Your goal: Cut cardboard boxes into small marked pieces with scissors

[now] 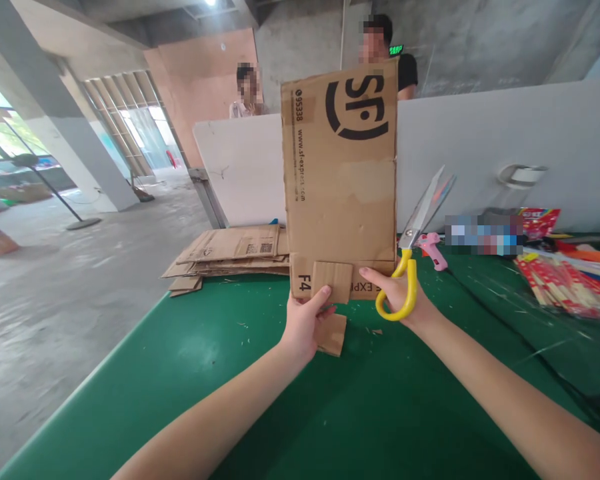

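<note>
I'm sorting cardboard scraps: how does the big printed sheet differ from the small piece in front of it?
The big sheet stands upright and bears black print; the small piece is plain. The big sheet rises far above the left hand, whose thumb pins the small piece; the right hand holds scissors. Both are brown cardboard.

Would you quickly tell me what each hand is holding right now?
Left hand: closed on a small brown cardboard piece, held against the tall brown cardboard sheet.
Right hand: closed on yellow-handled metal scissors, blades up.
</note>
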The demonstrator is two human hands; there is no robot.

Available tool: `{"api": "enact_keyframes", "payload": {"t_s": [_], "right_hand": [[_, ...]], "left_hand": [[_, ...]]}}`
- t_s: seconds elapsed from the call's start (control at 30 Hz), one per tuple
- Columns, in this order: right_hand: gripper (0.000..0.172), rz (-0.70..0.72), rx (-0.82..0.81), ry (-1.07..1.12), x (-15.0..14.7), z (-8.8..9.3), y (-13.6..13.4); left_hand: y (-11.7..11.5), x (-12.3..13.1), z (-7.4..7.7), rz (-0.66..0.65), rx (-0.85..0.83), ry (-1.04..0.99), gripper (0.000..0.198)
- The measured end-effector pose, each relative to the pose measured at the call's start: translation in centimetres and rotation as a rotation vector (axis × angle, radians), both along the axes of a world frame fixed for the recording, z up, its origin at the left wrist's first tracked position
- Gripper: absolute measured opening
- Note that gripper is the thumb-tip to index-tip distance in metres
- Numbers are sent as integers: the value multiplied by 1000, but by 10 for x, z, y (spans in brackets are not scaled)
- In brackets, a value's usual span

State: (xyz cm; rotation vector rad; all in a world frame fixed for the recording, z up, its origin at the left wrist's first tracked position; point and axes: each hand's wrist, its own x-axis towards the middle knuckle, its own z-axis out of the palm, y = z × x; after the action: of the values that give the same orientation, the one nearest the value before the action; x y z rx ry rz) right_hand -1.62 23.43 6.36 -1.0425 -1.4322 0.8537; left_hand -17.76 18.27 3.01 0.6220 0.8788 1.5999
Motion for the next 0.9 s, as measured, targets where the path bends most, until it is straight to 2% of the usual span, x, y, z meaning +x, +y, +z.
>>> {"api": "enact_keyframes", "payload": {"t_s": [0.1, 0.17, 0.27, 0.37, 0.57, 0.8, 0.9], "right_hand": [[43, -29, -64, 2, 5, 2, 3], [43, -19, -63, 17, 7, 1, 5], [38, 0, -102, 1, 7, -1, 6], [39, 28, -124, -1, 4, -3, 4], [39, 141, -130, 65, -1, -11, 0], [43, 197, -132, 78, 5, -12, 2], [40, 224, -151, 112, 6, -10, 3]], "left_hand": [[4, -8, -2, 73, -8, -21, 57], [6, -16, -3, 62, 21, 72, 48], [7, -32, -3, -96, 73, 283, 37], [3, -46, -1, -252, 112, 347, 45], [-9, -59, 3, -352, 205, 355, 47], [-10, -74, 6, -586, 61, 426, 41], [-12, -72, 2, -559, 68, 407, 40]]}}
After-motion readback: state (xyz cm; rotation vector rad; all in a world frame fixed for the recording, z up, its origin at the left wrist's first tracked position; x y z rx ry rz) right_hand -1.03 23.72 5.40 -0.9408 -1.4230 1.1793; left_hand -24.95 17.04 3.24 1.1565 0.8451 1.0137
